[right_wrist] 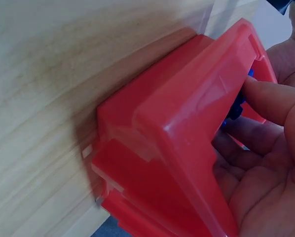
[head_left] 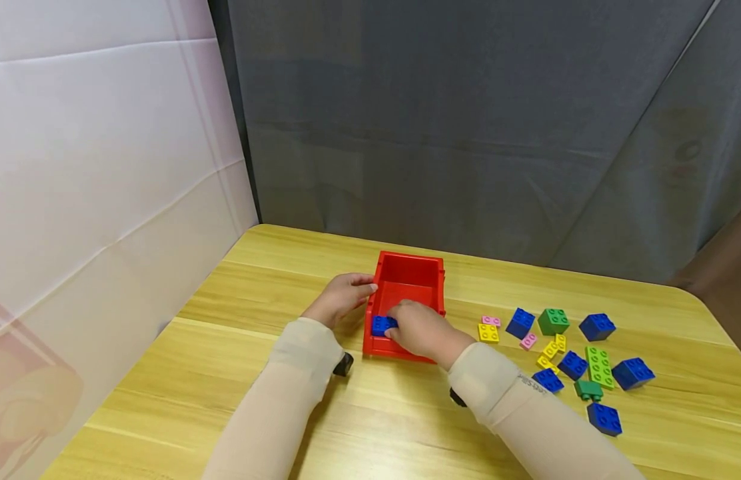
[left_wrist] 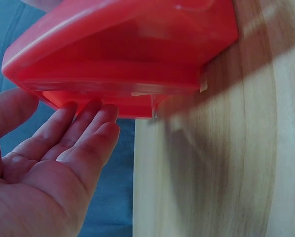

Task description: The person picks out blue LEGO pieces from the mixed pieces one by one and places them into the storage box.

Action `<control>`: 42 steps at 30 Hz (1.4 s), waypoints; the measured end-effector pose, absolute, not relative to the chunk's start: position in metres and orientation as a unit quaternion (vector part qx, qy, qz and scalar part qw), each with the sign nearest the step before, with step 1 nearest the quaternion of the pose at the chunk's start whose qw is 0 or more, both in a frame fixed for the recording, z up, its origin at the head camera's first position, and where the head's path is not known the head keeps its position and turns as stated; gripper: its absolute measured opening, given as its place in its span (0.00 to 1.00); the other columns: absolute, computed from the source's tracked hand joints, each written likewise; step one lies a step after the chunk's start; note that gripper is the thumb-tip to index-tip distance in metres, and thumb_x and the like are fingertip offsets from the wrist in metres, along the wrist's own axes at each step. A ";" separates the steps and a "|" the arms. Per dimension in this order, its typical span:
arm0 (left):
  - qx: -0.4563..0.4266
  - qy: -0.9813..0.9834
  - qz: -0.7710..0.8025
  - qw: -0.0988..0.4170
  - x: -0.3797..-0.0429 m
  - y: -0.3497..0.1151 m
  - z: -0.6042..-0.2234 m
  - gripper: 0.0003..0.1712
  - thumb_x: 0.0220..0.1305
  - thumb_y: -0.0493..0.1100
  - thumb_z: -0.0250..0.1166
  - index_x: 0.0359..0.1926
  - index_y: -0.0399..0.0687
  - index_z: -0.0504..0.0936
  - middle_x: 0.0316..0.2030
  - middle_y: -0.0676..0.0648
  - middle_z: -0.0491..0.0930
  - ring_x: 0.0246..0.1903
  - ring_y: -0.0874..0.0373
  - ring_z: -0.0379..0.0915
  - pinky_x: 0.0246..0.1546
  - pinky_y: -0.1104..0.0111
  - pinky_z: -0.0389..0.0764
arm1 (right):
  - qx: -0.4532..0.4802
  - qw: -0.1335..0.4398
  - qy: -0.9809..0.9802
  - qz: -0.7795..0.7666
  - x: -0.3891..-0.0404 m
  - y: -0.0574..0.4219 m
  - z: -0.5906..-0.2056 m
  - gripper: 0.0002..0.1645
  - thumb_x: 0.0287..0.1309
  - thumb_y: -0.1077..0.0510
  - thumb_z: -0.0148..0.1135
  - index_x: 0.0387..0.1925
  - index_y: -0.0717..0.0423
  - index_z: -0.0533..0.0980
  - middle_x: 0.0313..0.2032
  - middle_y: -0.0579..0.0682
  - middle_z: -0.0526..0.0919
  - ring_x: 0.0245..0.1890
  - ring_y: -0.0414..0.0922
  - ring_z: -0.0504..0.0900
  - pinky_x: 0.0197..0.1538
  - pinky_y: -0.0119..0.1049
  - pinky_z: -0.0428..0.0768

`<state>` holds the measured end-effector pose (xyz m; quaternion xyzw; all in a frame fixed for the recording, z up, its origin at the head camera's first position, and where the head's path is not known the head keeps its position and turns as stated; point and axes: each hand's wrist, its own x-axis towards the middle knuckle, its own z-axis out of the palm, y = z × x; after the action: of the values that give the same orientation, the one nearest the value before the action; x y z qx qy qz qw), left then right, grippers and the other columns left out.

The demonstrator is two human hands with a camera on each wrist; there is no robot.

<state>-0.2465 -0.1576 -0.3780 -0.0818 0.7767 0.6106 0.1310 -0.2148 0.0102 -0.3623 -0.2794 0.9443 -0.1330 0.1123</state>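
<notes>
A red open-topped bin (head_left: 406,262) stands on the table. Inside its near end lies a blue brick (head_left: 380,325), and my right hand (head_left: 424,328) reaches over it from the right. Thumb and fingers pinch the blue brick's side in the right wrist view, where the bin wall hides most of it. Along the bin's left side is my left hand (head_left: 342,299). Its fingers (left_wrist: 83,143) extend nearly straight to the outer wall under the rim, with the thumb by the rim's edge.
Right of the bin lie several loose bricks: blue ones (head_left: 632,373), a green one (head_left: 553,321), a long lime one (head_left: 599,367), small yellow (head_left: 488,333) and pink ones (head_left: 491,321). A grey curtain (head_left: 442,133) hangs behind the wooden table (head_left: 226,373); white fabric (head_left: 106,147) hangs at left.
</notes>
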 end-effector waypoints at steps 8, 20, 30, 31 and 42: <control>-0.085 0.778 0.608 0.134 -0.246 -0.157 -0.377 0.22 0.70 0.40 0.57 0.63 0.40 0.73 0.61 0.40 0.73 0.60 0.45 0.69 0.62 0.56 0.70 | -0.265 0.147 0.945 -0.126 -0.219 0.008 -0.360 0.24 0.61 0.53 0.64 0.56 0.60 0.77 0.45 0.53 0.82 0.42 0.47 0.77 0.57 0.42 0.78; -0.084 0.783 0.603 0.129 -0.245 -0.158 -0.375 0.22 0.70 0.40 0.57 0.62 0.41 0.73 0.61 0.40 0.72 0.60 0.45 0.69 0.62 0.57 0.71 | -0.247 0.179 0.944 -0.130 -0.227 0.002 -0.359 0.16 0.60 0.53 0.65 0.45 0.59 0.81 0.30 0.47 0.79 0.31 0.44 0.76 0.47 0.38 0.79; -0.090 0.783 0.601 0.131 -0.246 -0.158 -0.377 0.21 0.70 0.41 0.58 0.62 0.42 0.74 0.61 0.41 0.73 0.60 0.46 0.69 0.62 0.56 0.71 | -0.232 0.200 0.940 -0.148 -0.230 0.001 -0.361 0.10 0.60 0.53 0.65 0.36 0.57 0.81 0.24 0.47 0.78 0.27 0.44 0.74 0.39 0.35 0.75; -0.091 0.783 0.601 0.131 -0.246 -0.158 -0.378 0.21 0.69 0.41 0.58 0.62 0.42 0.74 0.60 0.41 0.73 0.60 0.46 0.69 0.62 0.56 0.71 | -0.231 0.200 0.940 -0.149 -0.230 0.000 -0.361 0.10 0.60 0.54 0.65 0.35 0.57 0.81 0.24 0.47 0.77 0.27 0.44 0.73 0.39 0.35 0.75; -0.084 0.781 0.605 0.131 -0.247 -0.158 -0.378 0.21 0.70 0.40 0.57 0.62 0.40 0.73 0.60 0.40 0.73 0.59 0.46 0.70 0.62 0.56 0.71 | -0.237 0.196 0.940 -0.147 -0.233 -0.001 -0.363 0.07 0.58 0.57 0.66 0.33 0.58 0.82 0.21 0.47 0.74 0.26 0.43 0.71 0.36 0.34 0.71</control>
<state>-0.2473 -0.1575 -0.3775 -0.0839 0.7807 0.6053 0.1310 -0.2332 -0.0008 -0.3635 -0.2370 0.9401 -0.1472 0.1959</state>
